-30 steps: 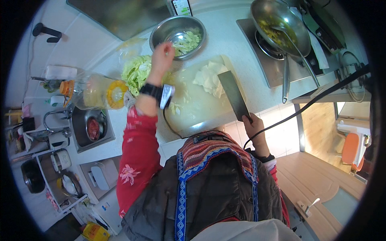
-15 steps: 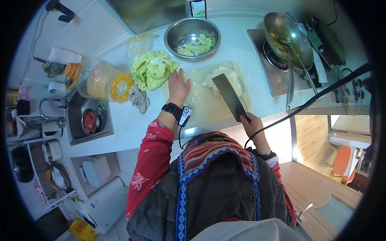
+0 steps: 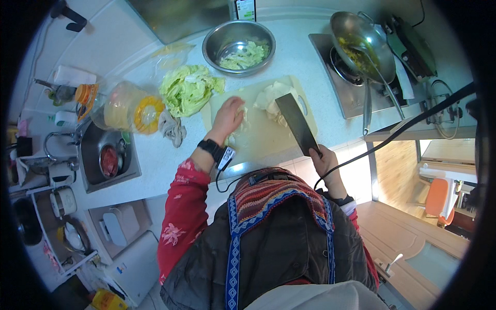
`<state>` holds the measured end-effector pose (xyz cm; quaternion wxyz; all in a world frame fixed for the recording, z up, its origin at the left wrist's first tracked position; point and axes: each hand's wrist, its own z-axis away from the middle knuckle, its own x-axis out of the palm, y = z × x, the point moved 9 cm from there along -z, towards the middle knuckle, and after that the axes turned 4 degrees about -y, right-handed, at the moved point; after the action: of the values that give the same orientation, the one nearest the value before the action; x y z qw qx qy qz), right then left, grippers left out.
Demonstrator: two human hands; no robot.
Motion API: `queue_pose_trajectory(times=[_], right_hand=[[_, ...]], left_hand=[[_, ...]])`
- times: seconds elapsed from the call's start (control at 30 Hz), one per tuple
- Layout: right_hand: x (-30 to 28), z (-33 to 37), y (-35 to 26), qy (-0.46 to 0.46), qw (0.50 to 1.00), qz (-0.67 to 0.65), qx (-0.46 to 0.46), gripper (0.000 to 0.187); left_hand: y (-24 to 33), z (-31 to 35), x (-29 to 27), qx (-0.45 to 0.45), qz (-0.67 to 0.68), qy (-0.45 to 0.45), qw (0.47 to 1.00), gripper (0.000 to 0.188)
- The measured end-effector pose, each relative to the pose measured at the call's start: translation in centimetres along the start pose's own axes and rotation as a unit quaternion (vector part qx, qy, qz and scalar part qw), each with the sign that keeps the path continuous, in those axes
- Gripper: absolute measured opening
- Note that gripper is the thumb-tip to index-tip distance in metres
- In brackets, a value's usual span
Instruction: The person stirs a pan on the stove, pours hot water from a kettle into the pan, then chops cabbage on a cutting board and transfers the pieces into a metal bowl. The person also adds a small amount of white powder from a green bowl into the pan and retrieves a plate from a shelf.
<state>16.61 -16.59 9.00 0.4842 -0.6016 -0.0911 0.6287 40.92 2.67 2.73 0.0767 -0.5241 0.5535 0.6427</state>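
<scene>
My right hand (image 3: 324, 161) is closed round the handle of a cleaver (image 3: 296, 124), its broad dark blade tilted over the right part of a pale cutting board (image 3: 268, 144). Beside the blade's upper end lies a pile of white, flat cabbage pieces (image 3: 269, 98). My left hand (image 3: 229, 119) is over the board's left side, fingers loosely bent and apart from the cleaver. Small pale scraps (image 3: 245, 124) lie by its fingers. Just beyond that hand, a leafy green cabbage head (image 3: 187, 92) rests at the board's far left corner.
A steel bowl (image 3: 212, 47) with chopped cabbage stands behind the board. At right, a wok (image 3: 338, 31) with food and a spatula sits on the stove (image 3: 343, 103). Left are a grey cloth (image 3: 171, 129), a plastic jug (image 3: 116, 108) and the sink (image 3: 93, 178). A black cable (image 3: 398, 132) crosses at right.
My left hand has drawn away from the cabbage head toward me, onto the board's left side, its fingers more bent. The cleaver stays in my right hand; the whole view has shifted slightly.
</scene>
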Motion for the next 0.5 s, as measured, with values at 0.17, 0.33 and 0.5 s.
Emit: queue_pose_trajectory(times=[0.17, 0.33, 0.5], right_hand=[[1.1, -0.7, -0.7, -0.026, 0.999, -0.045, -0.012, 0.025], [3.7, -2.9, -0.9, -0.099, 0.995, -0.023, -0.011, 0.029], [6.5, -4.8, -3.6, -0.096, 0.990, 0.072, -0.069, 0.028]], left_hand=[[-0.5, -4.9, 0.5, 0.025, -0.070, -0.023, 0.997, 0.041], [0.8, -0.4, 1.1, 0.021, -0.010, -0.111, 0.994, 0.049], [4.9, 5.6, -1.1, 0.042, -0.068, -0.011, 0.997, 0.061]])
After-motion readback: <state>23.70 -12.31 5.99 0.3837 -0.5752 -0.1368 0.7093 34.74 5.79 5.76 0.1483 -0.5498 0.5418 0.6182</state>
